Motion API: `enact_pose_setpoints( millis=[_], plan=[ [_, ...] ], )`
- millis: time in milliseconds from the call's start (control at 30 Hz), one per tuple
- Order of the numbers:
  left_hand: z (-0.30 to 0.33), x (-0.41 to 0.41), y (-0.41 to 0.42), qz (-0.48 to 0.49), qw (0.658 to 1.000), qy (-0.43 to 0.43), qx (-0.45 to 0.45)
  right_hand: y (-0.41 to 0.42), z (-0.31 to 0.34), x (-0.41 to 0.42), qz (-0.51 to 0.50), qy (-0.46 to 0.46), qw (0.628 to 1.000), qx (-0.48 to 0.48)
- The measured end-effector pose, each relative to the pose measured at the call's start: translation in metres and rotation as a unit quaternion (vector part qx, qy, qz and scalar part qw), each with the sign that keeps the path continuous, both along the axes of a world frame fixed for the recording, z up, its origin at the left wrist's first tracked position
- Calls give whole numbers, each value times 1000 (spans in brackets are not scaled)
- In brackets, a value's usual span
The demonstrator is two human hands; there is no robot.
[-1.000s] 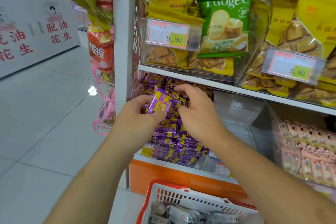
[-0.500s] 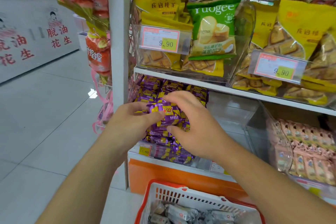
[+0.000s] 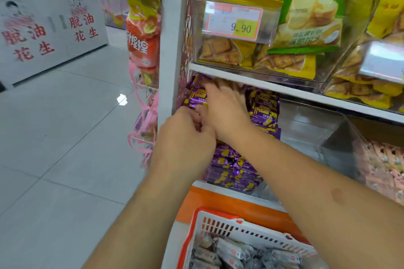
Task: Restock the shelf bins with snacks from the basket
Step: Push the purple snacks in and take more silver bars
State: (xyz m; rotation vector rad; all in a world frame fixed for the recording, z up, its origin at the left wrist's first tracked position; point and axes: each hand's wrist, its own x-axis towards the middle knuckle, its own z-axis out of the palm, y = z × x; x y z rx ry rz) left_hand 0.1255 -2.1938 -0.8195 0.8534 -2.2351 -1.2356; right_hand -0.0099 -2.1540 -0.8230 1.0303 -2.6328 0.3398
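Both hands in bin of purple snack packs (image 3: 263, 109) under shelf board. My right hand (image 3: 225, 111), fingers flat, presses packs back to settle pile. My left hand (image 3: 185, 137): grip curled, contents hidden, cannot tell. Basket (image 3: 218, 223) below, grey packs waiting.

left hand (image 3: 183, 140) + right hand (image 3: 225, 109) on purple snack packs (image 3: 262, 107) | basket (image 3: 218, 223) below

Basket (image 3: 218, 223) below bin (image 3: 258, 192); both hands apparently inside bin.
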Motion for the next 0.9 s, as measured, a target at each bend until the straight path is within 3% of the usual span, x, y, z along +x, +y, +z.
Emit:
enact_pose_setpoints(
  millis=[233, 500, 800, 900],
  plan=[
    [-7, 1, -7, -3, 999, -24, -34, -23, -4, -13, 2, -14, 1000, 8],
    [-17, 7, -12, -66, 991, -64, -100, 7, -3, -3, 28, -28, 999, 2],
    [-33, 11, -9, -139, 961, -111, -214, 115, -18, 23, -96, -37, 992, -68],
    [-40, 8, -6, -139, 949, -135, -249, 129, -23, 22, -174, -143, 969, -103]
  ],
)
